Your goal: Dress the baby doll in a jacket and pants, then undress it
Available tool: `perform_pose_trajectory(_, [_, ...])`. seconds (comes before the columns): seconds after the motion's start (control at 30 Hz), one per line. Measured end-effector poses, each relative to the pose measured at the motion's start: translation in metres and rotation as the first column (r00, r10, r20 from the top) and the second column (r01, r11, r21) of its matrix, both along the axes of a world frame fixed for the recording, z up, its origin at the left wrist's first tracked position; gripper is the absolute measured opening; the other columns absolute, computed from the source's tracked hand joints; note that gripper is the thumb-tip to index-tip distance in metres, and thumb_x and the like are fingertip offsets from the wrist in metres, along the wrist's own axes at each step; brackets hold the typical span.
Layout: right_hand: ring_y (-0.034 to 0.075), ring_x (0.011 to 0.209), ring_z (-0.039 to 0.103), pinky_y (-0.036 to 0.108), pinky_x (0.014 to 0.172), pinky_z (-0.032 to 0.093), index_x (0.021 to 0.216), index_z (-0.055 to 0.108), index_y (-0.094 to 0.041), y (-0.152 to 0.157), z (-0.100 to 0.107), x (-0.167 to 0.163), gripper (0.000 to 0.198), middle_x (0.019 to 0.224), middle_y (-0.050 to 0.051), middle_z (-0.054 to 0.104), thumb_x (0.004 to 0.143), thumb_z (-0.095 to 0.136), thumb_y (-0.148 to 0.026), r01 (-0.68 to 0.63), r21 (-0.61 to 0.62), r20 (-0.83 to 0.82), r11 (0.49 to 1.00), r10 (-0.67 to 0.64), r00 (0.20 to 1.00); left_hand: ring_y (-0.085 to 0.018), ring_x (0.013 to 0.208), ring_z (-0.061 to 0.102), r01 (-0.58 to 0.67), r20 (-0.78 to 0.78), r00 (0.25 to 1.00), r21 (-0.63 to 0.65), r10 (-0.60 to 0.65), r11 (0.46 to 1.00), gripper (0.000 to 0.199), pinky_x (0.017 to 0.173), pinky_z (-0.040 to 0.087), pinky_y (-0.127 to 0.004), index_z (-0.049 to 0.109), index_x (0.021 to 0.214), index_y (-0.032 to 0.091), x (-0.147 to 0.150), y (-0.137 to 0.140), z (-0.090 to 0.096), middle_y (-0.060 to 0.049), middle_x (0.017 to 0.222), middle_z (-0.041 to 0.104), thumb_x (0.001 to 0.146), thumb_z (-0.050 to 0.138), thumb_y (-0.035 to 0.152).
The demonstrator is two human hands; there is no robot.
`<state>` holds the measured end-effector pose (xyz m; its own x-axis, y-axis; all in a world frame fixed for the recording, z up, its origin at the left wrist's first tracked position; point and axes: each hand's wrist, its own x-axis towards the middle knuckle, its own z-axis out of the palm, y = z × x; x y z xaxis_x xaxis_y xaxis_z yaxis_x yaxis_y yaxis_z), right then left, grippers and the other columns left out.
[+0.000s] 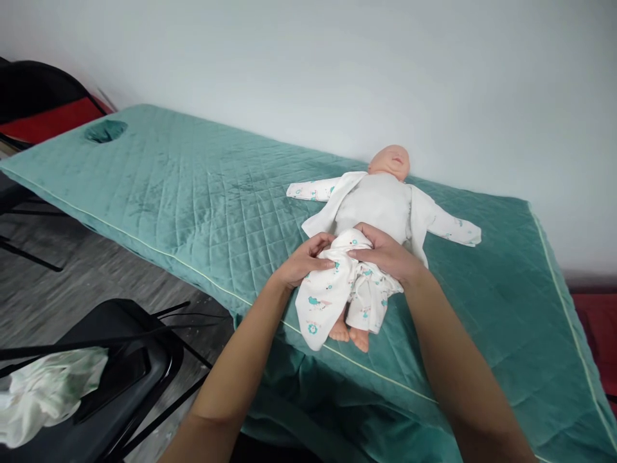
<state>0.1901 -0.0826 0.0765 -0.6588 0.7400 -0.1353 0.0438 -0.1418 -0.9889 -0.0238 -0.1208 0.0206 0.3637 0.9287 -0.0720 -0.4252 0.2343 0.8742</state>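
A baby doll (376,202) lies on its back on a green quilted bed (231,206), its feet toward me at the near edge. Its white patterned jacket (450,226) is spread apart at the front, with both sleeves stretched outward. Over its legs my left hand (308,259) pinches the white printed baby pants (324,302) at the left of the waist. My right hand (385,256) grips the same cloth from the right, thumb on top. One pant leg hangs loose at the left. Both bare feet (359,339) stick out below the cloth.
A black folding chair (125,360) stands at the lower left with a crumpled white cloth (53,389) on it. Another chair, with red on it (53,119), is beyond the bed's far left end. The bed has a face hole (106,131) there. A white wall (337,77) runs behind.
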Motion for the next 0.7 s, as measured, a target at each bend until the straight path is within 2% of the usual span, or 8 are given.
perform_pose_trajectory(0.2, [0.013, 0.077, 0.052, 0.025, 0.067, 0.04, 0.095, 0.058, -0.022, 0.001, -0.001, -0.002, 0.03, 0.086, -0.003, 0.055, 0.083, 0.075, -0.043, -0.028, 0.088, 0.066, 0.996, 0.022, 0.998, -0.011, 0.071, 0.062, 0.003, -0.023, 1.0, -0.082, -0.005, 0.997, 0.061, 0.065, 0.049, -0.02, 0.066, 0.11, 0.016, -0.002, 0.001, -0.002, 0.0, 0.088, 0.068, 0.055, 0.092, 0.021])
perform_pose_trajectory(0.33, [0.014, 0.078, 0.052, 0.026, 0.067, 0.041, 0.097, 0.059, -0.021, 0.001, 0.0, -0.002, 0.032, 0.086, -0.002, 0.056, 0.083, 0.074, -0.046, -0.058, 0.124, 0.113, 0.991, 0.044, 0.993, -0.012, 0.065, 0.062, 0.041, -0.045, 0.998, -0.123, -0.046, 0.992, 0.052, 0.061, 0.048, -0.021, 0.071, 0.098, 0.011, -0.004, 0.0, -0.004, -0.001, 0.08, 0.069, 0.052, 0.092, 0.022])
perform_pose_trajectory(0.47, [0.015, 0.08, 0.054, 0.027, 0.069, 0.042, 0.099, 0.063, -0.02, 0.001, 0.003, -0.002, 0.034, 0.088, 0.0, 0.059, 0.082, 0.074, -0.047, -0.104, 0.176, 0.163, 0.979, 0.075, 0.984, -0.014, 0.065, 0.064, 0.048, 0.033, 0.998, -0.102, -0.044, 0.994, 0.053, 0.062, 0.051, -0.022, 0.073, 0.099, 0.012, -0.006, 0.0, -0.007, -0.001, 0.076, 0.071, 0.05, 0.091, 0.019])
perform_pose_trajectory(0.6, [0.016, 0.081, 0.059, 0.027, 0.068, 0.045, 0.103, 0.069, -0.018, 0.002, 0.008, -0.001, 0.037, 0.091, 0.002, 0.066, 0.082, 0.075, -0.047, -0.273, 0.102, 0.221, 0.957, 0.245, 0.944, -0.015, 0.062, 0.066, 0.048, 0.105, 0.994, -0.117, -0.035, 0.992, 0.052, 0.059, 0.053, -0.023, 0.074, 0.096, 0.013, -0.008, 0.0, -0.011, -0.002, 0.075, 0.072, 0.048, 0.092, 0.021])
perform_pose_trajectory(0.7, [0.018, 0.086, 0.063, 0.028, 0.073, 0.049, 0.112, 0.07, -0.018, 0.003, 0.011, 0.001, 0.041, 0.099, 0.002, 0.07, 0.08, 0.077, -0.043, -0.324, 0.028, 0.194, 0.946, 0.313, 0.93, -0.015, 0.06, 0.066, 0.038, 0.129, 0.991, -0.124, -0.022, 0.992, 0.047, 0.057, 0.053, -0.023, 0.073, 0.093, 0.013, -0.008, -0.001, -0.01, -0.003, 0.075, 0.072, 0.051, 0.092, 0.024])
